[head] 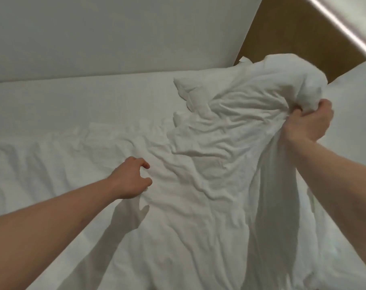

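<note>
Both forearms are bare to the wrist, and the left hand [130, 181] and right hand [308, 124] are bare too

The duvet cover [230, 132] is matt cloth, soft and heavily creased — the bedsheet [73, 105] under it the same dull cloth but smoother — while the wall panel [293, 38] behind looks like smooth, satin brown wood.

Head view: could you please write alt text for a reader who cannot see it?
The right hand grips a bunch of the white duvet and holds it above the mattress. The left hand, fingers loosely curled, reaches over the crumpled duvet, holding nothing.
</note>
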A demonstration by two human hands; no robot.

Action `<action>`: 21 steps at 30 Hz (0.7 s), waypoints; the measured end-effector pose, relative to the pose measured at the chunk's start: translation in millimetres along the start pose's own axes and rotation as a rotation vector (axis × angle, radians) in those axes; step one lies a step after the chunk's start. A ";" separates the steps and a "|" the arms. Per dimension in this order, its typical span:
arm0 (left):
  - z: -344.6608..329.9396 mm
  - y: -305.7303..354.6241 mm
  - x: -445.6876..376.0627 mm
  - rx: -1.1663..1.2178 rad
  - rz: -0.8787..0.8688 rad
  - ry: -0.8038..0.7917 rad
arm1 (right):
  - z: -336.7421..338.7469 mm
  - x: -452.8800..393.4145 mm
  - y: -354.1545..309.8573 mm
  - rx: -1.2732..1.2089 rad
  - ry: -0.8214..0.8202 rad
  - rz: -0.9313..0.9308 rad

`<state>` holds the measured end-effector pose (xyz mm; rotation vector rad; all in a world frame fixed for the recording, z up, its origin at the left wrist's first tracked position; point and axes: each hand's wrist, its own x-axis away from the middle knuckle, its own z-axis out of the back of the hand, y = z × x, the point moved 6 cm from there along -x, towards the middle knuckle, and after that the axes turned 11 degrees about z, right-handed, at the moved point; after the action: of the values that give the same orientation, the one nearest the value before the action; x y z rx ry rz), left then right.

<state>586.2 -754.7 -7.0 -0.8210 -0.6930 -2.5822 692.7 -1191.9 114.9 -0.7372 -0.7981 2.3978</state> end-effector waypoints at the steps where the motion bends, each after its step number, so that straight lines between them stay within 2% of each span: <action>1: 3.7 -0.4 -0.4 -0.005 0.007 0.009 | -6.1 -1.9 -0.6 0.099 -0.143 0.051; 3: 6.0 0.3 -0.1 -0.010 0.016 0.009 | -23.1 13.6 1.9 0.276 -0.394 0.192; 6: 0.1 1.0 5.1 -0.030 0.007 -0.014 | -44.9 53.5 -8.9 0.417 -0.489 0.479; 7: -2.8 1.5 7.8 -0.039 -0.004 -0.020 | -53.8 66.0 -10.5 0.479 -0.576 0.535; 9: -10.4 2.1 14.6 -0.057 -0.024 -0.045 | -62.6 81.4 -4.3 0.549 -0.730 0.502; 11: -16.4 0.7 20.2 -0.053 -0.041 -0.062 | -58.5 86.0 -7.2 0.491 -0.706 0.461; 13: -19.1 -5.3 25.4 -0.040 -0.046 -0.069 | -52.8 96.9 -24.2 0.438 -0.662 0.528; 15: -19.8 -16.9 33.3 -0.032 -0.044 -0.075 | -50.6 121.4 -40.1 0.401 -0.695 0.592; 18: -14.9 -44.9 49.1 -0.051 -0.048 -0.060 | -51.4 181.0 -53.3 0.357 -0.846 0.643; 21: -3.6 -94.4 71.4 -0.099 -0.033 -0.040 | -54.4 259.6 -68.3 0.284 -1.038 0.574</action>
<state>486.6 -691.3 1.4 -0.9015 -0.5987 -2.6543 557.7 -966.7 36.8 0.5586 -0.5952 3.3191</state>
